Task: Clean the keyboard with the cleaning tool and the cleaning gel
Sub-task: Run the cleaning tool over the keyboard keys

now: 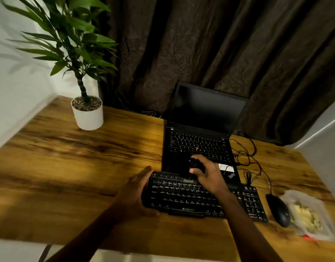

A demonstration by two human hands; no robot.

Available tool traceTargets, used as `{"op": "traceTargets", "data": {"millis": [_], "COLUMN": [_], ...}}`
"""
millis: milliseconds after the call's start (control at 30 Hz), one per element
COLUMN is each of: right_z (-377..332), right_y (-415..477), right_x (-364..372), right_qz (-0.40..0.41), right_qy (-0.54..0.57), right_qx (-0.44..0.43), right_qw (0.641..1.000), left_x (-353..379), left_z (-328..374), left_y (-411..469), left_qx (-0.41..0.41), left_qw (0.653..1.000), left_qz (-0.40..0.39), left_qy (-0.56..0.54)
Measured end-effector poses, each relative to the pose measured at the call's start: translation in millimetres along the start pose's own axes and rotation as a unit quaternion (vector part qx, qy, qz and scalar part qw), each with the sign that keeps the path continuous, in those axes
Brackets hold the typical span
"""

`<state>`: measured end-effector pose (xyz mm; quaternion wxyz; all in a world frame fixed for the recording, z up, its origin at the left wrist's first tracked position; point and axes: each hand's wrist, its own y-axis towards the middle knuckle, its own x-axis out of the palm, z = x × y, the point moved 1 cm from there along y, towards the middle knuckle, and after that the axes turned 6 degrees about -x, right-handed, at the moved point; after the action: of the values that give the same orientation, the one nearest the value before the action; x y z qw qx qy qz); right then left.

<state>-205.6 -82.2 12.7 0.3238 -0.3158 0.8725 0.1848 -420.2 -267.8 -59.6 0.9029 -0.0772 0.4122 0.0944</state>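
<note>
The right hand (206, 173) has its fingers curled round a small dark object, apparently the cleaning tool (196, 164), held just above the top key row; blur hides its shape. The left hand (138, 193) clasps the keyboard (181, 197) at its 9 o'clock end, fingers along the side and thumb at the front edge, steadying it. At the keyboard's 12 o'clock sits an open laptop (198, 142); at 3 o'clock, a mouse (278, 209), then a clear bag of yellow cleaning gel (306, 214), lying untouched. I judge the tool stage is in hand, near the back row; the lower rows and the whole gel stage look undone.
</note>
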Motion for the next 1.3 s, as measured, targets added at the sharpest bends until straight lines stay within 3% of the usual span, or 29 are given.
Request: {"op": "traceTargets", "data": {"millis": [233,567,833,1100,1300], "right_z": [15.1,4.8,26.2,26.5,47.1], "right_y": [-7.2,-2.8,-17.0,-9.6,-25.9], "right_x": [-33.1,-12.8,-51.2,-33.7,-66.4], "right_qz": [0.001,0.002,0.017,0.03,0.039], "right_qy": [-0.016,0.02,-0.058,0.03,-0.032], "right_qx": [0.044,0.0,0.024,0.014,0.018], "right_qw": [0.999,1.0,0.998,0.999,0.999], "left_x": [0.8,1.5,1.6,4.2,8.5], "left_z": [-0.9,-1.4,-1.0,-1.9,-7.7], "left_y": [-0.5,1.3,-0.4,1.3,5.5], "left_qx": [-0.002,0.008,0.017,0.006,0.004], "left_qw": [1.0,1.0,1.0,1.0,1.0], "left_qz": [-0.008,-0.004,-0.005,-0.012,-0.006], "left_qy": [-0.005,0.008,-0.014,-0.003,0.004]}}
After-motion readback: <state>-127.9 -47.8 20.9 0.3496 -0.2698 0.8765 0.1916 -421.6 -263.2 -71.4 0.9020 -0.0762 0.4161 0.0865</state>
